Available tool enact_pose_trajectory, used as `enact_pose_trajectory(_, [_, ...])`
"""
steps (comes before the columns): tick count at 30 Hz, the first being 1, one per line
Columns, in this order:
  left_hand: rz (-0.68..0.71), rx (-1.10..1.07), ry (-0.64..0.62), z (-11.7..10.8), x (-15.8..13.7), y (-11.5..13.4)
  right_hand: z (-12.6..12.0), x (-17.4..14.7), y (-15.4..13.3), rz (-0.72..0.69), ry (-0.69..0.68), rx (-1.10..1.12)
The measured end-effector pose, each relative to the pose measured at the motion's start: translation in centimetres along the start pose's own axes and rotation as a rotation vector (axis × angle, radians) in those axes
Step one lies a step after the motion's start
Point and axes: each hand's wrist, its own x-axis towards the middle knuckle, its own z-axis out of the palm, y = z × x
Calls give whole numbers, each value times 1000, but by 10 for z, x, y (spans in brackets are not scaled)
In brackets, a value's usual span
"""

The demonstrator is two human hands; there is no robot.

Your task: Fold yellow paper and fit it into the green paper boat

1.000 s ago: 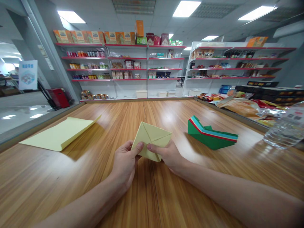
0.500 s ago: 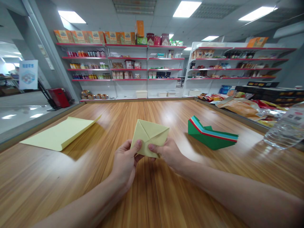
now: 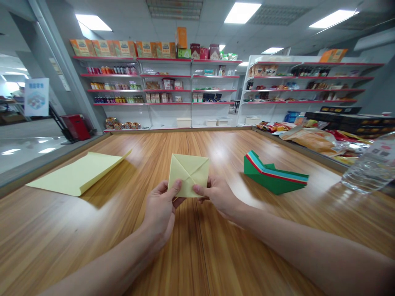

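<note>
A pale yellow square of folded paper (image 3: pixel 189 172) is held above the table in front of me, its creases crossing near the middle. My left hand (image 3: pixel 162 207) pinches its lower left edge, thumb on the front face. On the lower right, my right hand (image 3: pixel 220 195) grips it the same way; the fingers behind the paper are mostly hidden. Off to the right stands a green folded-paper boat (image 3: pixel 274 176) with red, white and blue bands along its rim. A larger yellow paper sheet (image 3: pixel 77 172) with a curled-up edge lies on the left.
The wooden table (image 3: pixel 148 144) has a raised border. At its right side are a clear plastic bottle (image 3: pixel 367 168), snack packets (image 3: pixel 311 137) and black boxes (image 3: pixel 354 123). Stocked shelves (image 3: pixel 166 89) stand beyond the far edge, and a sign board (image 3: pixel 37 97) is at the left.
The folded yellow paper has turned slightly counterclockwise, so its top edge is now nearly level, and it has shifted a little left. Both hands keep their hold. The boat and sheet stay put.
</note>
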Motion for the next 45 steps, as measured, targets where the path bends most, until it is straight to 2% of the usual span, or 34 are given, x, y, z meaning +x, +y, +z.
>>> enact_pose_trajectory(5, [44,28,54,-4,5,-1,-2,1,8,-39,-51,33])
enact_pose_trajectory(8, [54,185,-17,-8,10,1,-3,0,6,10,-15,7])
enact_pose_trajectory(12, [-92,395,-123,-11,17,6,-6,-1,-2,92,43,-23])
enact_pose_trajectory(16, [-113,346,-96,-10,16,6,-7,2,0,166,72,48])
enact_pose_trajectory(19, [-90,317,-56,-9,13,1,-7,4,5,143,111,62])
enact_pose_trajectory(25, [-39,296,3,-10,11,-1,-8,0,3,68,18,-45])
enact_pose_trajectory(27, [-64,285,-50,-11,11,1,-11,0,0,40,31,-90])
enact_pose_trajectory(30, [-147,271,-208,-14,14,5,-16,2,-2,-68,17,-128])
enact_pose_trajectory(32, [-170,295,-284,-16,17,7,-18,3,1,-81,33,-150])
enact_pose_trajectory(34, [-138,340,-299,-18,18,8,-18,4,5,-47,53,-146])
enact_pose_trajectory(37, [-100,436,-300,-16,17,9,-15,3,8,-24,13,-112])
enact_pose_trajectory(41, [-130,530,-335,-11,11,10,-11,0,4,10,2,-90])
enact_pose_trajectory(45, [-186,551,-399,-11,9,9,-11,0,2,-8,-43,88])
